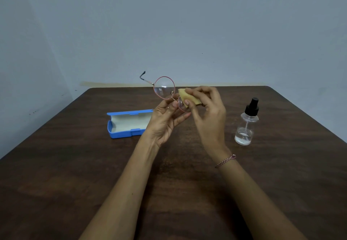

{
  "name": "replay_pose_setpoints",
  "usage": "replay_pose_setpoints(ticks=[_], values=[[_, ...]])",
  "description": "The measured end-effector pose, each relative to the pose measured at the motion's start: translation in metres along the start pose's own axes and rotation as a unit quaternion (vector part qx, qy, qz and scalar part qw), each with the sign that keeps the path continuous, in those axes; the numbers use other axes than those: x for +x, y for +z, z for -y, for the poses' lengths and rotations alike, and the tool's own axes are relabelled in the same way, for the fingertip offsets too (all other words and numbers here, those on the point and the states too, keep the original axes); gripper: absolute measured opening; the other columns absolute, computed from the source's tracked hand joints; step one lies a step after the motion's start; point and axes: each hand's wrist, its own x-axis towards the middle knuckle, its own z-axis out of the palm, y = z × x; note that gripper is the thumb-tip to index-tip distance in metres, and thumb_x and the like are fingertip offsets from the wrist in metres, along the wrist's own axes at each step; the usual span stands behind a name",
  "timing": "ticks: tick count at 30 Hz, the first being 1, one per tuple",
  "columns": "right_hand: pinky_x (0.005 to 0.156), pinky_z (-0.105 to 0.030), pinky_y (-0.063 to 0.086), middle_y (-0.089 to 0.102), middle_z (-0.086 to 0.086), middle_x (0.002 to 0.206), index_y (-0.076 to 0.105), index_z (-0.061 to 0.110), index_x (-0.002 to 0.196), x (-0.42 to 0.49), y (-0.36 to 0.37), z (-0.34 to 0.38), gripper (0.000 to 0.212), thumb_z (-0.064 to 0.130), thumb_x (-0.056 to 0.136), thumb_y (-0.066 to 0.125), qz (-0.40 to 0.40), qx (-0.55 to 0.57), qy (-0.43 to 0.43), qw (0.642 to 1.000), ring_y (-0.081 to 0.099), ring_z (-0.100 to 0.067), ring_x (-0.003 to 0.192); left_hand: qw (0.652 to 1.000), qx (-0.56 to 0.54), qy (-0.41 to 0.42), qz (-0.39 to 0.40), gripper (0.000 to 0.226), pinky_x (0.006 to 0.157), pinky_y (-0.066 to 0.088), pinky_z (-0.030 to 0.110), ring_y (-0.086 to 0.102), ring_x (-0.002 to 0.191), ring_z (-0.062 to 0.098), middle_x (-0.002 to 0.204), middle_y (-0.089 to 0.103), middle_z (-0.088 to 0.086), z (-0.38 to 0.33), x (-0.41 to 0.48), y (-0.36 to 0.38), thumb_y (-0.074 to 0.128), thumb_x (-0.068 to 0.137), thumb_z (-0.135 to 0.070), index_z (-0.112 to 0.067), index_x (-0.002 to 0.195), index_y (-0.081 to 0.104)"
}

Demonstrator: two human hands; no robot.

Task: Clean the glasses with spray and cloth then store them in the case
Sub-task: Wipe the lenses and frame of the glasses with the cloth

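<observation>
Round glasses (pixel 164 88) with a thin pink frame are held up above the table, one temple sticking out to the upper left. My left hand (pixel 165 121) pinches them near the bridge. My right hand (pixel 208 112) pinches a small yellow cloth (pixel 185 97) folded over the right lens, which is mostly hidden by cloth and fingers. An open blue case (pixel 127 124) with a pale lining lies on the table left of my hands. A clear spray bottle (pixel 247 123) with a black nozzle stands to the right, holding a little liquid.
All of this is over a dark brown wooden table (pixel 75 174) pushed against a pale blue-grey wall (pixel 169 23). The table's far edge runs just behind the glasses. A red-and-white thread bracelet (pixel 225 161) circles my right wrist.
</observation>
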Motion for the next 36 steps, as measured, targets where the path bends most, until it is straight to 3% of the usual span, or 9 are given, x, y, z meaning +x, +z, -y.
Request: replay_pose_setpoints(ticks=[2,5,9,11,18,22,26,30,36], values=[[0.088,-0.020,0.048,0.054,-0.009,0.106,0.068,0.007,0.110,-0.003,0.003,0.003,0.025,0.006,0.084,0.067,0.018,-0.022,-0.028,0.999,0.056,-0.019,0.099,1.000,0.000,0.004,-0.014,0.050,0.065,0.058,0.028,0.071,0.081,0.015,0.088,0.073,0.004,0.000,0.002,-0.002,0.093,0.044,-0.029,-0.018,0.089,0.074],[0.088,-0.022,0.047,0.056,-0.007,0.105,0.067,0.009,0.111,-0.006,0.004,0.006,0.026,0.006,0.086,0.065,0.054,-0.032,-0.072,0.995,0.056,-0.020,0.098,1.000,-0.015,0.022,-0.015,0.060,0.065,0.057,0.025,0.070,0.081,0.012,0.094,0.073,0.003,-0.005,0.001,-0.002,0.091,0.048,-0.029,-0.013,0.100,0.065],[0.084,-0.013,0.042,0.059,-0.006,0.101,0.069,0.009,0.107,-0.002,-0.002,0.002,0.025,0.004,0.083,0.067,0.046,-0.086,-0.101,0.990,0.050,-0.015,0.095,0.999,-0.034,0.042,0.003,0.039,0.066,0.057,0.025,0.071,0.083,0.016,0.091,0.074,0.007,-0.011,-0.003,-0.001,0.081,0.056,-0.025,-0.018,0.092,0.067],[0.083,-0.011,0.042,0.058,-0.007,0.101,0.068,0.008,0.109,0.000,-0.004,0.002,0.027,0.002,0.083,0.067,0.024,-0.100,-0.090,0.991,0.049,-0.014,0.095,0.999,-0.032,0.038,0.009,0.045,0.069,0.057,0.027,0.071,0.086,0.019,0.096,0.073,0.008,-0.010,-0.003,-0.001,0.084,0.055,-0.025,-0.016,0.095,0.065],[0.088,-0.011,0.041,0.052,-0.005,0.108,0.065,0.006,0.116,-0.004,0.002,0.005,0.031,0.000,0.086,0.061,0.036,-0.066,-0.110,0.991,0.051,-0.018,0.096,1.000,-0.014,0.019,0.013,0.061,0.069,0.057,0.027,0.069,0.085,0.015,0.092,0.071,0.006,-0.007,-0.003,-0.001,0.089,0.053,-0.026,-0.017,0.103,0.056],[0.090,-0.022,0.046,0.055,-0.004,0.111,0.064,0.008,0.118,-0.004,0.003,0.006,0.032,0.000,0.087,0.061,0.066,-0.051,-0.146,0.986,0.052,-0.019,0.100,0.999,-0.032,0.031,0.018,0.071,0.068,0.057,0.026,0.069,0.090,0.018,0.101,0.071,0.006,-0.013,-0.003,-0.004,0.090,0.054,-0.026,-0.013,0.109,0.048],[0.089,-0.021,0.046,0.061,-0.009,0.104,0.068,0.004,0.109,-0.001,-0.001,0.002,0.024,0.001,0.085,0.064,0.061,-0.070,-0.147,0.985,0.051,-0.015,0.102,0.998,-0.008,0.042,0.036,0.061,0.071,0.057,0.025,0.068,0.089,0.014,0.102,0.071,0.004,-0.016,-0.006,-0.003,0.086,0.058,-0.029,-0.014,0.104,0.050],[0.082,-0.015,0.045,0.058,-0.010,0.100,0.066,0.002,0.112,-0.001,-0.002,0.002,0.027,0.000,0.086,0.062,0.030,-0.089,-0.113,0.989,0.052,-0.018,0.095,0.999,0.006,0.034,0.039,0.058,0.072,0.057,0.028,0.069,0.088,0.016,0.097,0.071,0.002,-0.017,-0.007,0.001,0.085,0.058,-0.030,-0.015,0.103,0.052],[0.090,-0.014,0.043,0.061,-0.012,0.104,0.065,0.002,0.114,-0.002,-0.001,0.005,0.030,-0.004,0.085,0.063,0.017,-0.070,-0.123,0.990,0.051,-0.016,0.099,0.999,0.009,0.028,0.041,0.055,0.071,0.057,0.027,0.069,0.082,0.012,0.088,0.072,-0.001,-0.016,-0.008,0.003,0.084,0.058,-0.027,-0.017,0.101,0.053]])
